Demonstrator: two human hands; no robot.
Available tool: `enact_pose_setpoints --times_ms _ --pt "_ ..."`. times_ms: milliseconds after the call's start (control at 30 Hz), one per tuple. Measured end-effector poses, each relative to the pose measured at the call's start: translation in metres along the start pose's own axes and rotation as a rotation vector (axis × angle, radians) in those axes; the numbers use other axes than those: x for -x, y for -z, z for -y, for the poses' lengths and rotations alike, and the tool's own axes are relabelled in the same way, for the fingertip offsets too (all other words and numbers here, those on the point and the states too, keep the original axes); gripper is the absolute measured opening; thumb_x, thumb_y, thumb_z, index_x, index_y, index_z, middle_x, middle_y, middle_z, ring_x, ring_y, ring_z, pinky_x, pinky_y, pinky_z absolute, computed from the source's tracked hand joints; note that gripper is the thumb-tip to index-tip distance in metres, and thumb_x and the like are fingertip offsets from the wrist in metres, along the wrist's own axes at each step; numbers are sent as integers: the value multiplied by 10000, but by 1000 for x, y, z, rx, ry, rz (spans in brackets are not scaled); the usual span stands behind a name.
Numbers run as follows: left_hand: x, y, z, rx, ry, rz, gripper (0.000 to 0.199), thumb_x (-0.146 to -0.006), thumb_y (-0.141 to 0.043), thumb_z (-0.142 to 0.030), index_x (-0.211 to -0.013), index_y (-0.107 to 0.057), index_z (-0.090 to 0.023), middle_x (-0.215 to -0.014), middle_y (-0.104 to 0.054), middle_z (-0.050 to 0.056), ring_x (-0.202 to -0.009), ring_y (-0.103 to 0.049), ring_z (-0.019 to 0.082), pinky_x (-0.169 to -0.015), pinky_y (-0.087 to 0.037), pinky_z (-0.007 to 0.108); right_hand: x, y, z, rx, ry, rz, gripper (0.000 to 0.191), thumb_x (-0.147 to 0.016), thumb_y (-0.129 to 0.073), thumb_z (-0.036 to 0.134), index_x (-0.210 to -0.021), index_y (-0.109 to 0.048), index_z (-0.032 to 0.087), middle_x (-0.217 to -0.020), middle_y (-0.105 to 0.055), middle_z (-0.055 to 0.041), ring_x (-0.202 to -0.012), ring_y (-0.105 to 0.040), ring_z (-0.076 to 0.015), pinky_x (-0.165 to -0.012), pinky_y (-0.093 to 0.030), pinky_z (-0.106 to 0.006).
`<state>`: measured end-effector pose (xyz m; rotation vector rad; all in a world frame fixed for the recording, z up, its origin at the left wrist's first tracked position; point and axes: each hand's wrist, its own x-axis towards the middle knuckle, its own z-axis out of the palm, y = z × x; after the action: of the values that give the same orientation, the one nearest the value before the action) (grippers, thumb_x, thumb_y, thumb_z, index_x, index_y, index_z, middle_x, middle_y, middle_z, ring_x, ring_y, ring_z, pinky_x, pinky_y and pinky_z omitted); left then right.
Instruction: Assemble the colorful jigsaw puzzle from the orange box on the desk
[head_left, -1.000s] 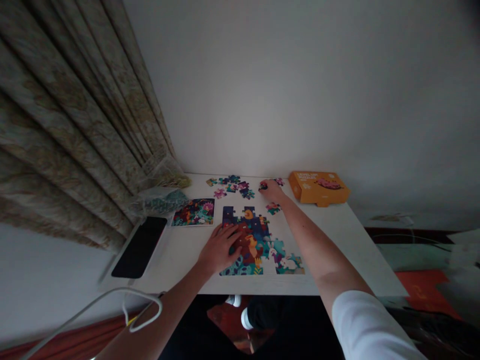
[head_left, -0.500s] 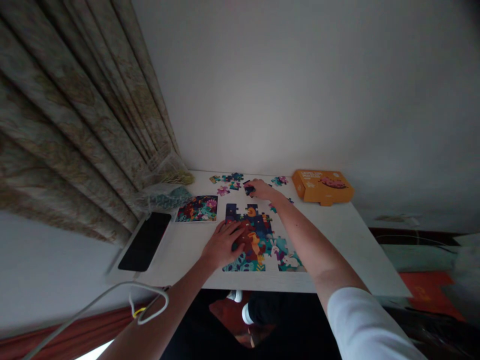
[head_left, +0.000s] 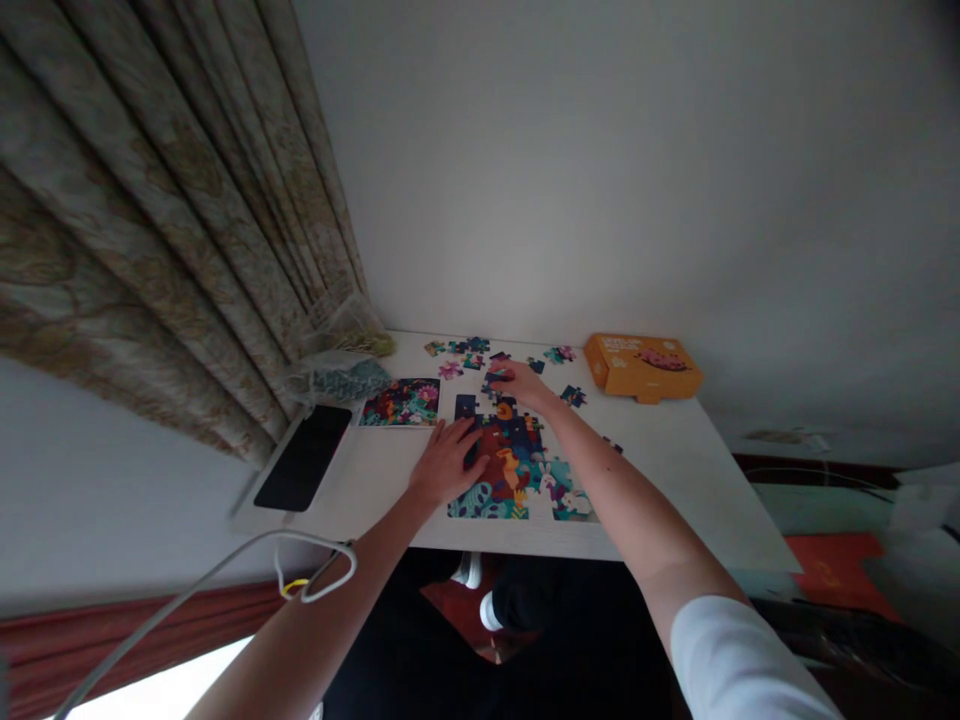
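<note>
A partly joined jigsaw puzzle (head_left: 517,470) lies on the white table, showing an orange animal and white rabbits. My left hand (head_left: 447,462) rests with fingers spread on the puzzle's left side. Just above the puzzle's top edge, my right hand (head_left: 519,384) pinches a dark blue puzzle piece (head_left: 493,384). The fingers hide part of that piece. Loose puzzle pieces (head_left: 474,360) lie beyond the puzzle, and others (head_left: 574,396) are to the right of my right hand. A small picture card (head_left: 402,403) of a colourful scene lies left of the puzzle.
An orange puzzle box (head_left: 643,368) stands at the table's back right. At the left lie a black phone (head_left: 304,458) and clear plastic bags (head_left: 345,375). A white cable (head_left: 225,555) loops near my left forearm. Patterned curtains (head_left: 172,180) hang at the left.
My right hand has brought the dark piece nearer the puzzle's top edge, uncovering loose pieces behind it. My left hand stays on the puzzle. The whole view has shifted slightly.
</note>
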<state>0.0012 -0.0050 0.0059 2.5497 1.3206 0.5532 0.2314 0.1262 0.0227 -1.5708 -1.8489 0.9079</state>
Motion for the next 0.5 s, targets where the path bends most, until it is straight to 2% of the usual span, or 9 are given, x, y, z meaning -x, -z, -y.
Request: enact_pose_setpoints --times_ms 167,333,400,500 --pt "0 -1 -1 13 -2 5 431 -983 -574 -403 -1370 -665 -237 -1488 -604 127 -1422 -521 315 -1264 -281 606 23 -18 4 -40 9 31 260 -834 -737 253 -1090 -745 207 -892 -757 -10 -824 -709 -175 -755 -544 -261" --pt "-1 0 -1 0 3 23 435 -981 -576 -394 -1366 -670 -214 -1491 -601 139 -1418 -526 323 -1262 -284 604 30 -23 6 -27 7 62 251 -852 -716 247 -1096 -751 198 -859 -748 -12 -759 -683 -163 -716 -524 -256" --pt "-1 0 -1 2 1 21 435 -981 -576 -391 -1371 -666 -221 -1494 -600 135 -1416 -529 323 -1260 -287 607 29 -23 7 18 12 71 257 -864 -711 236 -1116 -753 206 -888 -754 -16 -772 -678 -164 -737 -524 -262" --pt "-1 -2 0 10 -1 9 426 -982 -575 -393 -1372 -664 -246 -1493 -603 120 -1416 -529 316 -1259 -291 605 29 -24 8 131 75 59 253 -868 -723 204 -1117 -764 200 -1020 -762 -52 -900 -684 -183 -857 -520 -292"
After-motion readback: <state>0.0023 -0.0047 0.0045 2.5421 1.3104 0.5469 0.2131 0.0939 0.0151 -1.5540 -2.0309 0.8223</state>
